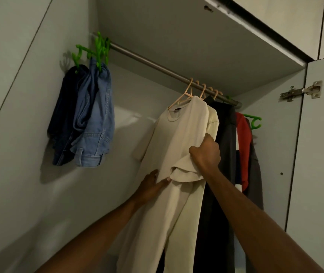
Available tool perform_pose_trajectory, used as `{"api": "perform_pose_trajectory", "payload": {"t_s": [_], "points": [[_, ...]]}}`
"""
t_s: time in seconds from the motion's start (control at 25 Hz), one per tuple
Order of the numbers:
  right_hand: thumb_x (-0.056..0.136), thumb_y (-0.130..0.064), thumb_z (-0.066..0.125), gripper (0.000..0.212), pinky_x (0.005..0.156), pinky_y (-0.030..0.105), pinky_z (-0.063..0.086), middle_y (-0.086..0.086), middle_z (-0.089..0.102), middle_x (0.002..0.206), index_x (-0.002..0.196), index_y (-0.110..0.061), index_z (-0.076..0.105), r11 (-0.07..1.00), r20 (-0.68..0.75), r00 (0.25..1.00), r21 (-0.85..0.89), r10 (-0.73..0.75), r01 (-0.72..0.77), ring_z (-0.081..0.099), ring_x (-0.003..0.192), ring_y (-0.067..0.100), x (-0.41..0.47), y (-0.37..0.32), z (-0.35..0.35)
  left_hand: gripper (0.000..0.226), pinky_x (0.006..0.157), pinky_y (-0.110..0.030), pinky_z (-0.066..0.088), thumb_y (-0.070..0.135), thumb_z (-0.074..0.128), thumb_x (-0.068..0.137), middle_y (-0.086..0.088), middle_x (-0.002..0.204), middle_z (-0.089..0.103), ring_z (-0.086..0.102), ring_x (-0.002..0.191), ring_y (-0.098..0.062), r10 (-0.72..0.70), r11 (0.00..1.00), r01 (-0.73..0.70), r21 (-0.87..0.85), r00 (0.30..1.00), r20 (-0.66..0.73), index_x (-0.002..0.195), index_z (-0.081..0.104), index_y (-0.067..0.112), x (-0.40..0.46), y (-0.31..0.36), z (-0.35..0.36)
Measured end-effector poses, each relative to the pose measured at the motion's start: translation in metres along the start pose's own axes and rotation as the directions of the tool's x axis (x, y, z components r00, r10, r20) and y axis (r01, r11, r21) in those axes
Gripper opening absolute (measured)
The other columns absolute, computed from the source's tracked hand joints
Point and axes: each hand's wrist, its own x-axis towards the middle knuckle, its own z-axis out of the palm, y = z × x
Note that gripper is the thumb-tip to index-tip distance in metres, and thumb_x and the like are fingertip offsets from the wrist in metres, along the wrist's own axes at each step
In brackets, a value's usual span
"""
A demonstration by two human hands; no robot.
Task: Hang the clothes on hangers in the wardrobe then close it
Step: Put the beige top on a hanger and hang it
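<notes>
Pale grey panels line the inside of the wardrobe (29, 107), and a metal rail (157, 66) runs across it under the top shelf, from upper left down to the right. At the left end of the rail, green hangers (99, 49) carry a pair of dark jeans (64, 113) and a pair of light blue jeans (96, 119), hanging side by side and touching.

Toward the right end, a cream T-shirt (176, 138) hangs on a pink hanger (186, 95) hooked over the rail. Just behind it hangs a second pale shirt (213, 120), then a dark garment (227, 138), then a red one (243, 146) with another green hanger (254, 121) showing beside it. More pink hooks sit close together on the rail above these clothes.

The right hand (206, 152) is clenched around a bunch of the cream T-shirt's fabric near its sleeve. The left hand (153, 186) reaches up from below, its fingers pinching the same shirt lower on its front.

The wardrobe door (318, 154) stands open at the right, with a metal hinge (300, 91) near its top.
</notes>
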Motion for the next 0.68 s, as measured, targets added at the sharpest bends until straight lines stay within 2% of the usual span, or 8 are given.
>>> {"api": "perform_pose_trajectory", "payload": {"t_s": [0.08,0.2,0.32,0.48,0.6,0.68], "points": [[0.088,-0.015,0.067,0.031,0.075,0.036,0.049,0.000,0.052,0.098,0.115,-0.007,0.053,1.000,-0.009,1.000,0.021,-0.017,0.017,0.058,0.092,0.021,-0.015,0.008,0.000,0.102,0.110,-0.037,0.048,0.086,0.068,0.069,0.009,0.152,0.051,0.055,0.131,-0.009,-0.007,1.000,0.006,0.031,1.000,0.018,0.154,0.038,0.037,-0.013,-0.014,0.000],[0.088,-0.015,0.066,0.030,0.072,0.035,0.051,0.001,0.057,0.098,0.115,-0.008,0.056,0.997,0.005,0.999,0.062,0.053,-0.053,0.065,0.095,0.025,-0.036,0.020,0.000,0.109,0.111,-0.032,0.045,0.081,0.074,0.069,0.011,0.154,0.045,0.052,0.132,-0.009,-0.059,0.993,0.052,0.109,0.997,0.058,0.157,0.032,0.032,-0.036,-0.021,-0.001],[0.088,-0.015,0.067,0.030,0.071,0.037,0.055,0.007,0.066,0.105,0.115,-0.007,0.059,0.994,0.038,0.996,0.065,0.085,-0.088,0.068,0.095,0.027,-0.054,0.029,-0.001,0.106,0.104,-0.024,0.048,0.072,0.080,0.070,0.011,0.151,0.049,0.055,0.126,-0.006,-0.022,0.993,0.009,0.118,0.994,0.107,0.156,0.029,0.036,-0.065,-0.009,0.006],[0.090,-0.018,0.069,0.026,0.070,0.036,0.056,0.008,0.068,0.105,0.112,-0.007,0.061,0.986,0.021,0.991,0.103,0.130,-0.131,0.068,0.092,0.027,-0.074,0.028,-0.011,0.130,0.115,-0.035,0.042,0.077,0.081,0.064,0.017,0.159,0.034,0.042,0.139,-0.006,-0.026,0.989,0.015,0.149,0.997,0.076,0.161,0.001,0.042,-0.099,-0.007,0.018],[0.089,-0.016,0.068,0.023,0.070,0.038,0.057,0.007,0.069,0.102,0.109,-0.008,0.061,0.989,0.024,0.992,0.076,0.127,-0.128,0.067,0.089,0.026,-0.094,0.028,-0.019,0.135,0.121,-0.043,0.035,0.087,0.073,0.062,0.009,0.167,0.022,0.032,0.149,-0.014,-0.089,0.977,0.065,0.205,0.990,0.109,0.160,-0.009,0.044,-0.119,-0.003,0.019],[0.090,-0.016,0.066,0.018,0.073,0.041,0.059,0.007,0.069,0.100,0.107,-0.010,0.063,0.988,0.038,0.990,0.067,0.139,-0.141,0.068,0.088,0.027,-0.112,0.030,-0.022,0.135,0.124,-0.040,0.028,0.089,0.068,0.063,0.009,0.168,0.015,0.027,0.151,-0.016,-0.118,0.965,0.091,0.245,0.988,0.099,0.161,-0.009,0.037,-0.138,0.003,0.016]]}}
